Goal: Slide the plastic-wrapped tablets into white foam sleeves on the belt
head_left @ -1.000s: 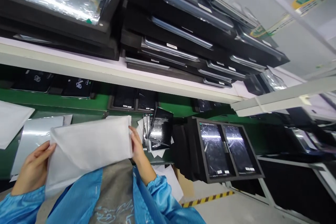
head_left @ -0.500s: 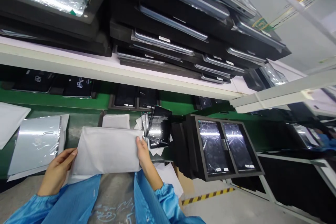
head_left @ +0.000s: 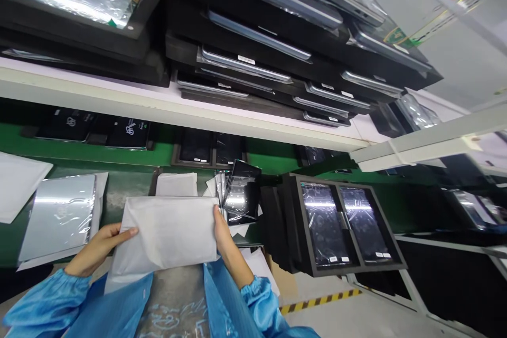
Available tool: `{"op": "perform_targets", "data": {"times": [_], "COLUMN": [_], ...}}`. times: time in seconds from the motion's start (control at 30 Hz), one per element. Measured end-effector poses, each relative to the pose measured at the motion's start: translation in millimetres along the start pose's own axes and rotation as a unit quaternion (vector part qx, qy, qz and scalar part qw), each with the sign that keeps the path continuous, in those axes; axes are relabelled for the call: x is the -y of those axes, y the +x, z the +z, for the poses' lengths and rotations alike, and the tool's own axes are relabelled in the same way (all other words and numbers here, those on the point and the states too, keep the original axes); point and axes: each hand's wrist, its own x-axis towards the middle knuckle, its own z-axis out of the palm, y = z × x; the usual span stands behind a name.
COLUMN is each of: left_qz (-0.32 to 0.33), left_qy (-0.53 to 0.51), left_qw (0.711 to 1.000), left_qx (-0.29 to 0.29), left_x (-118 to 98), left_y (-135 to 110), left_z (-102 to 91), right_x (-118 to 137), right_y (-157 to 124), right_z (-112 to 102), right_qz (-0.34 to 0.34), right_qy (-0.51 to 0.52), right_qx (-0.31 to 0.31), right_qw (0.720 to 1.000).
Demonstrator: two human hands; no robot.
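A white sleeve (head_left: 170, 232), like a soft bag with a flap at its lower left, hangs level in front of me between both hands. My left hand (head_left: 97, 247) pinches its left edge, thumb lying on top and fingers behind. At the right edge, my right hand (head_left: 222, 231) grips it with the thumb in front and the other fingers hidden. What the sleeve contains, if anything, cannot be seen. Left of it on the green bench lies a pale tablet (head_left: 59, 216) in clear film, on a white sheet. Behind the sleeve is another folded white sleeve (head_left: 176, 185).
Dark tablets (head_left: 242, 190) lie piled beyond my right hand. A black foam tray (head_left: 366, 264) holding two tablets tops a stack on the right. Above the bench, a shelf (head_left: 190, 116) carries several foam trays with film-wrapped tablets. Another white sleeve (head_left: 19, 185) rests far left.
My left hand has shifted right and up along the sleeve's left side, its thumb now further onto the front. The sleeve's lower left hangs looser. The view has shifted slightly.
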Motion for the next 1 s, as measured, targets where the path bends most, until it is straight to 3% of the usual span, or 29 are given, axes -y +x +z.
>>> {"op": "perform_targets", "data": {"times": [0.1, 0.23, 0.4, 0.53, 0.63, 0.73, 0.83, 1.0], "left_qz": [0.052, 0.145, 0.16, 0.103, 0.059, 0.054, 0.093, 0.172], "left_qy": [-0.074, -0.162, -0.14, -0.114, -0.147, -0.189, -0.167, -0.018], "left_qw": [0.994, 0.966, 0.97, 0.987, 0.985, 0.965, 0.948, 0.936], "left_qx": [-0.061, -0.142, -0.115, -0.052, -0.072, -0.172, -0.254, -0.307], "left_x": [4.2, 7.0, -2.2, -0.5, 11.3, 20.8, 18.1, 1.9], "left_y": [-0.6, -1.0, -4.3, -4.9, -3.5, -7.2, -20.4, -51.2], "left_z": [6.1, 14.1, 20.6, 24.9, 22.6, 12.9, 2.9, -1.6], "right_x": [-3.1, -3.7, -3.2, -0.6, 4.3, 5.2, -1.8, -11.7], "right_y": [0.3, -3.1, -3.6, -6.1, -12.6, -20.4, -26.4, -32.6], "right_z": [-2.0, -1.8, -3.5, -5.5, -4.8, -1.2, 8.2, 30.5], "right_qz": [-0.046, -0.077, -0.024, 0.04, 0.015, -0.004, -0.031, -0.035], "right_qy": [-0.008, 0.001, 0.029, 0.072, 0.153, 0.222, 0.231, 0.235], "right_qx": [-0.041, -0.079, -0.101, -0.123, -0.019, 0.086, 0.084, 0.125], "right_qw": [0.998, 0.994, 0.994, 0.989, 0.988, 0.971, 0.969, 0.963]}}
